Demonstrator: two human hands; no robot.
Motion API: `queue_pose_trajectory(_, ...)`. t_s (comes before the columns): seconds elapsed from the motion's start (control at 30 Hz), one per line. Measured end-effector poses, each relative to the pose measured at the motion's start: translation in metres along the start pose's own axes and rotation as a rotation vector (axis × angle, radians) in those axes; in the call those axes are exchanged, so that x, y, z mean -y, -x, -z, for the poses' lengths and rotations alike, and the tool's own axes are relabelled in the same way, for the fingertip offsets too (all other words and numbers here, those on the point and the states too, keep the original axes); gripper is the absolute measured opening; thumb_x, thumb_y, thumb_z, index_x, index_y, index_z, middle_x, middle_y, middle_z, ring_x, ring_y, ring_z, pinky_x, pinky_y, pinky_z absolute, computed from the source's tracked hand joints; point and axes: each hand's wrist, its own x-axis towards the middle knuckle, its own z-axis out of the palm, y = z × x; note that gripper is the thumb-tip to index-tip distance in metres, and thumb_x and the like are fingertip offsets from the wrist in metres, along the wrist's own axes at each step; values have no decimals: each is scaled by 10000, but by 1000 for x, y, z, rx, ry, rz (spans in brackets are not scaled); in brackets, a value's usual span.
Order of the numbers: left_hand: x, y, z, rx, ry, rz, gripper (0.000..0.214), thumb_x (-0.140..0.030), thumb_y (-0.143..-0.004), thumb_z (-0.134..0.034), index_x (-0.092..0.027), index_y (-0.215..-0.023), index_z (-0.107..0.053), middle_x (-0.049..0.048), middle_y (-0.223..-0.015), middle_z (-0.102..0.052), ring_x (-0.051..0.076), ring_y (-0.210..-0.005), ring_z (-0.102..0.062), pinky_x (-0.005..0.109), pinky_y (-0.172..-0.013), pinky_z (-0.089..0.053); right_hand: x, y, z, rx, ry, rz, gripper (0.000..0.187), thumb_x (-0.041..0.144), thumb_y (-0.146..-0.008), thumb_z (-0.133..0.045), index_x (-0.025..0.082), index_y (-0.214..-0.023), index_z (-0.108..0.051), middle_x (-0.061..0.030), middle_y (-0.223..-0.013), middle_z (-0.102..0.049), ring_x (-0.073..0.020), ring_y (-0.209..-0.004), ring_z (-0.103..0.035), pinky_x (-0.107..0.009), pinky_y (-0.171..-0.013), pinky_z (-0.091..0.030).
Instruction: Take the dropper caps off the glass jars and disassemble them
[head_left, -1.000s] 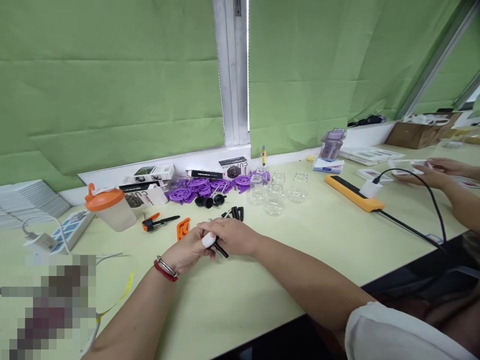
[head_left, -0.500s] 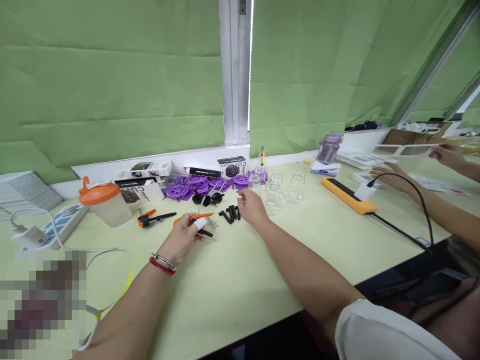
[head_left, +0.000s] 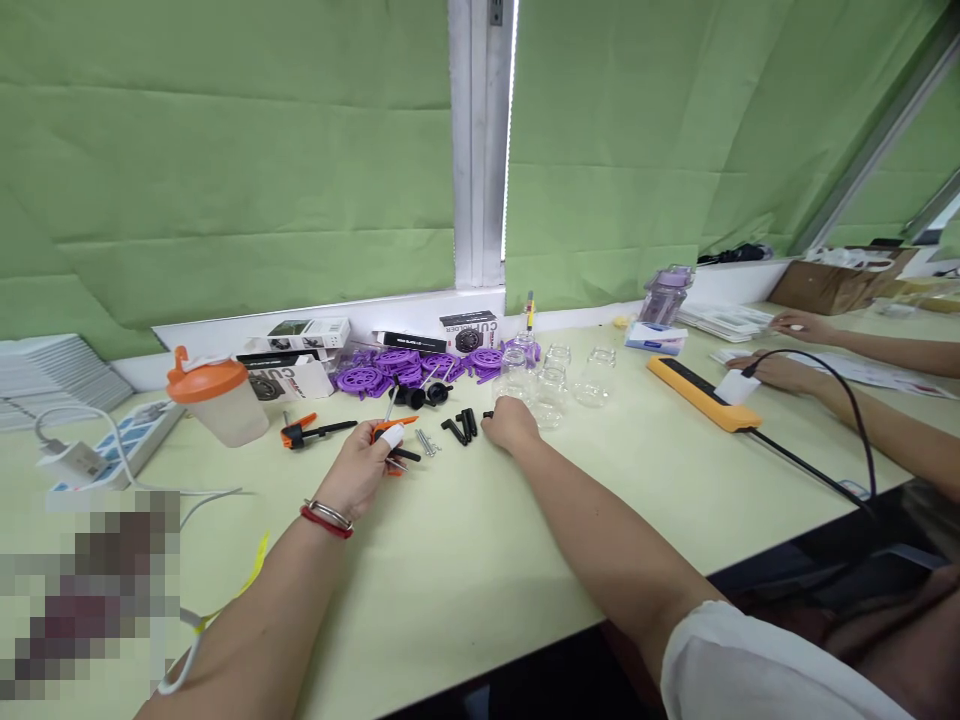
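My left hand [head_left: 365, 466] is closed around an orange clamp part with a black rod [head_left: 396, 440]; a white cot covers one fingertip. My right hand [head_left: 510, 421] rests on the table with its fingers curled over a small black piece [head_left: 487, 414] at the edge of a group of black pegs [head_left: 463, 427]. A few metal screws [head_left: 427, 442] lie between the two hands. Behind them are black knobs [head_left: 420, 397] and a heap of purple plastic wheels [head_left: 409, 367].
Several small glass jars [head_left: 559, 380] stand just beyond my right hand. An orange-lidded cup [head_left: 215, 396], an orange and black clamp [head_left: 311, 432] and boxes [head_left: 292, 375] sit at the left. An orange power strip [head_left: 697, 392] with cable lies right, near another person's hands [head_left: 780, 372].
My hands were together over the rod; the right one has left it and reached out to the black pegs. The left hand now holds the orange part. The other person's hands lowered.
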Motion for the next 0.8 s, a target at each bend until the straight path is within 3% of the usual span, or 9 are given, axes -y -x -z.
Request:
queue_pose_trajectory(0.17,2,-2,3,-35,5,-2,418,-405,-652,-748,-171,-939,-553,3,-787,-571,107,-627,-532,248,-528,-492,-5,-2,3,36,46,-6,164,194,-752,-624,136,-902,-655,-164,-962,-659,-253,-819,-638,-296,-600,-417)
queue_pose_trajectory(0.27,2,-3,4,-32,19,4,380,-387,-681,-728,-172,-935,-546,3,-786,-569,107,-622,-529,253,-521,-499,-5,-1,5,-7,38,40,146,204,-770,-586,144,-884,-655,-137,-941,-663,-240,-820,-620,-288,-595,-387)
queue_pose_trajectory(0.4,1,-3,3,-34,52,6,344,-369,-705,-719,-179,-929,-540,-4,-778,-564,106,-610,-540,251,-521,-495,4,10,9,-75,-101,296,149,237,-820,-523,178,-892,-640,-69,-876,-654,-180,-766,-576,-263,-595,-353)
queue_pose_trajectory(0.6,-3,1,2,-46,116,0,334,-355,-722,-713,-180,-935,-525,-15,-763,-565,95,-561,-542,257,-528,-478,27,45,4,66,-257,779,115,179,-795,-558,170,-886,-630,-33,-864,-613,-135,-767,-527,-236,-662,-363)
queue_pose_trajectory(0.8,-4,2,0,-45,119,-7,343,-361,-705,-724,-178,-918,-526,-22,-729,-568,99,-547,-534,258,-516,-466,36,60,-2,175,-224,806,129,163,-821,-554,171,-919,-637,-33,-841,-633,-132,-736,-534,-238,-644,-344)
